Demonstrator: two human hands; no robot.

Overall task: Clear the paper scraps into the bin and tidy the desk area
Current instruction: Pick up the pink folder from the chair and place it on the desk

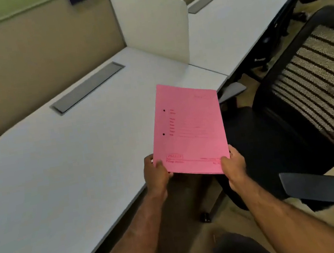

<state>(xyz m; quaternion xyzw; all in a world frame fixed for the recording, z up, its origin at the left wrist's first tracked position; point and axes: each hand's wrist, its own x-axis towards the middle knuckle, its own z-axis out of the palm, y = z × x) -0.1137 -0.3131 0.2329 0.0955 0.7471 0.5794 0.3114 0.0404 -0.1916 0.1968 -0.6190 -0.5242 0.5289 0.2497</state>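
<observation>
There is a single view, from a wide-angle camera worn on the person's head. It looks forward and steeply down, so both bare forearms enter from the bottom edge and run up to mid-frame. The pale grey laminate desk top [60,174] fills the left half, close beneath the lens, with its edge running diagonally toward the upper right. The black mesh-backed office chair [312,91] sits near on the right. The beige fabric partition wall [32,59] closes the top left. Straight lines bow toward the frame edges.
</observation>
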